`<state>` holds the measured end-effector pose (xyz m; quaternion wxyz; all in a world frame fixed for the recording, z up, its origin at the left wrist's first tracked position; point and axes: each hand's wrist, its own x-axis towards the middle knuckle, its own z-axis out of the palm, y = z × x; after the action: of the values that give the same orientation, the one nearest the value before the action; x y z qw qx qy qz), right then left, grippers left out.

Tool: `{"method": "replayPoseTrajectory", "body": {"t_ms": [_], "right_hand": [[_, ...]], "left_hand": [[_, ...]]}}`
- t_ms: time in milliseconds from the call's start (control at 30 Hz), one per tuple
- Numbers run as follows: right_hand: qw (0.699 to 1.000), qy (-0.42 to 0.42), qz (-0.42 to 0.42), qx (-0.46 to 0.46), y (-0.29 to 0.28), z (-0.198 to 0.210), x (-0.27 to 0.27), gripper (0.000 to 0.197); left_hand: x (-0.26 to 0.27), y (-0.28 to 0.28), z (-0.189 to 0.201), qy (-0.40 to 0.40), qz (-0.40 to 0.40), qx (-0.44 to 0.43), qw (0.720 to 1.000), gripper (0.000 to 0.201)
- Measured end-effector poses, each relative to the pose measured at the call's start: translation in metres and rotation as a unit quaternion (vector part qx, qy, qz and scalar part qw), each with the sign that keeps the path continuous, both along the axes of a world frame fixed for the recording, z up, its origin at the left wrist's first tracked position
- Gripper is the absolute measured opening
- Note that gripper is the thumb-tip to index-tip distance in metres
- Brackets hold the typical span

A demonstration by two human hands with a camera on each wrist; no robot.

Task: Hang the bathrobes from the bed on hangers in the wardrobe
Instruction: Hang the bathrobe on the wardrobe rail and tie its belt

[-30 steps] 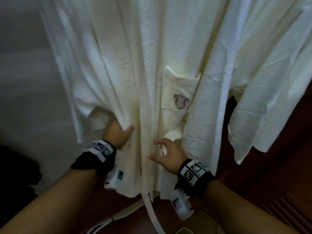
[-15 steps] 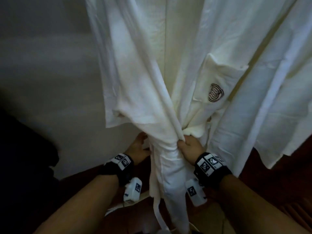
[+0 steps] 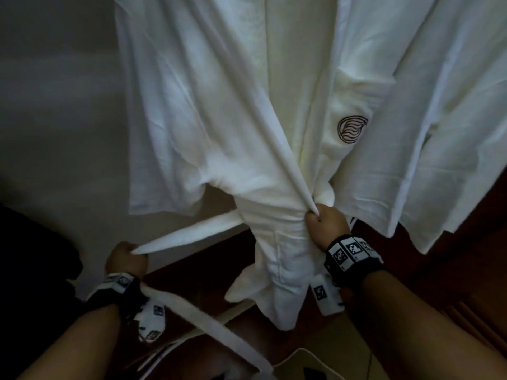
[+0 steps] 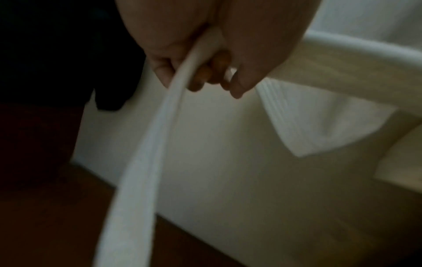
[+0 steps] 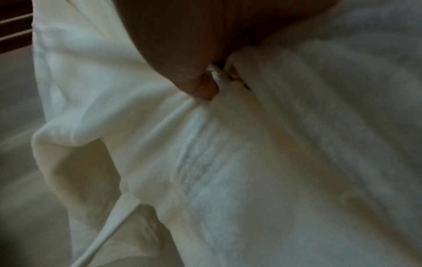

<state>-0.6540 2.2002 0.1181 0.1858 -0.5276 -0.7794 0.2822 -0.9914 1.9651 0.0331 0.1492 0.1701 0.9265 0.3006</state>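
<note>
A white bathrobe (image 3: 219,111) with a round logo on its chest pocket (image 3: 352,130) hangs in front of me, gathered at the waist. My right hand (image 3: 323,223) grips the bunched front of the robe (image 5: 228,144) at waist height. My left hand (image 3: 126,257) is fisted round the robe's white belt (image 3: 192,231), which runs taut from the waist to the fist and trails down past my wrist. The left wrist view shows the fingers (image 4: 194,77) curled round the belt (image 4: 146,162). The hanger is out of sight above.
A second white robe (image 3: 452,119) hangs close on the right. A pale wall (image 3: 55,119) stands at the left, with something dark (image 3: 33,256) low beside it. Dark wood floor (image 3: 439,264) lies below, and a white object (image 3: 315,363) sits at the bottom edge.
My left hand has come out from behind the robe, drawing the belt out to the left and down. My right hand keeps its grip on the gathered front.
</note>
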Motion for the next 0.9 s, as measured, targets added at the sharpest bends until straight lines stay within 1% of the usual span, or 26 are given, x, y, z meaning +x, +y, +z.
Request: {"method": "replayPoseTrajectory", "body": {"t_ms": [67, 133, 167, 200, 267, 300, 367, 400, 433, 467, 533, 600, 633, 667, 733, 767, 800, 833, 867, 900], "right_hand": [[1.000, -0.011, 0.003, 0.008, 0.000, -0.002, -0.005, 0.023], [1.000, -0.010, -0.006, 0.010, -0.001, -0.004, -0.013, 0.028], [1.000, -0.008, -0.012, 0.010, -0.002, -0.004, -0.017, 0.029], [1.000, -0.005, -0.017, 0.012, -0.002, -0.004, -0.021, 0.029], [1.000, -0.002, -0.015, 0.016, -0.002, -0.004, -0.026, 0.027], [1.000, -0.007, -0.009, 0.014, -0.002, -0.004, -0.028, 0.026], [1.000, -0.026, 0.010, 0.014, 0.000, -0.003, -0.029, 0.025], [0.999, -0.028, 0.014, 0.012, 0.002, -0.003, -0.028, 0.025], [1.000, -0.021, 0.008, 0.006, 0.006, -0.002, -0.026, 0.025], [1.000, -0.001, -0.004, -0.004, 0.011, -0.002, -0.023, 0.026], [0.997, 0.056, -0.038, -0.031, 0.020, 0.003, -0.015, 0.031], [0.993, 0.088, -0.063, -0.047, 0.031, 0.008, -0.004, 0.034], [0.992, 0.086, -0.069, -0.053, 0.037, 0.009, 0.002, 0.035], [0.993, 0.081, -0.069, -0.056, 0.042, 0.011, 0.008, 0.035], [0.992, 0.079, -0.070, -0.069, 0.052, 0.012, 0.017, 0.035], [0.990, 0.083, -0.076, -0.085, 0.056, 0.012, 0.022, 0.034], [0.986, 0.094, -0.085, -0.105, 0.058, 0.012, 0.027, 0.032], [0.981, 0.110, -0.096, -0.129, 0.058, 0.014, 0.032, 0.028], [0.976, 0.127, -0.104, -0.145, 0.058, 0.014, 0.037, 0.025], [0.974, 0.129, -0.108, -0.155, 0.059, 0.014, 0.044, 0.026]], "left_hand": [[-0.011, -0.008, 0.023, 0.041, -0.003, 0.005, 0.999, 0.043], [-0.015, -0.006, 0.049, 0.067, -0.060, -0.020, 0.996, 0.060], [-0.014, -0.003, 0.061, 0.088, -0.097, -0.033, 0.991, 0.062], [-0.010, -0.001, 0.072, 0.102, -0.124, -0.039, 0.986, 0.060], [-0.002, 0.003, 0.091, 0.103, -0.152, -0.012, 0.983, 0.058], [0.002, 0.005, 0.097, 0.121, -0.164, 0.006, 0.979, 0.055], [0.011, 0.004, 0.104, 0.218, -0.185, 0.051, 0.957, 0.039], [0.014, 0.004, 0.108, 0.263, -0.182, 0.080, 0.944, 0.027], [0.015, 0.003, 0.111, 0.291, -0.165, 0.106, 0.937, 0.015], [0.011, 0.001, 0.111, 0.309, -0.140, 0.123, 0.933, 0.009], [-0.003, -0.007, 0.105, 0.325, -0.072, 0.132, 0.934, 0.010], [-0.016, -0.016, 0.094, 0.295, -0.007, 0.116, 0.948, 0.016], [-0.021, -0.021, 0.085, 0.262, 0.018, 0.086, 0.961, 0.017], [-0.026, -0.027, 0.073, 0.213, 0.044, 0.049, 0.975, 0.022], [-0.037, -0.044, 0.047, 0.073, 0.091, -0.025, 0.993, 0.039], [-0.039, -0.053, 0.037, 0.006, 0.102, -0.055, 0.993, 0.040], [-0.040, -0.059, 0.031, -0.045, 0.106, -0.073, 0.991, 0.038], [-0.040, -0.063, 0.027, -0.069, 0.109, -0.078, 0.989, 0.037], [-0.039, -0.063, 0.027, -0.078, 0.107, -0.076, 0.988, 0.036], [-0.035, -0.060, 0.031, -0.073, 0.102, -0.061, 0.990, 0.034]]}}
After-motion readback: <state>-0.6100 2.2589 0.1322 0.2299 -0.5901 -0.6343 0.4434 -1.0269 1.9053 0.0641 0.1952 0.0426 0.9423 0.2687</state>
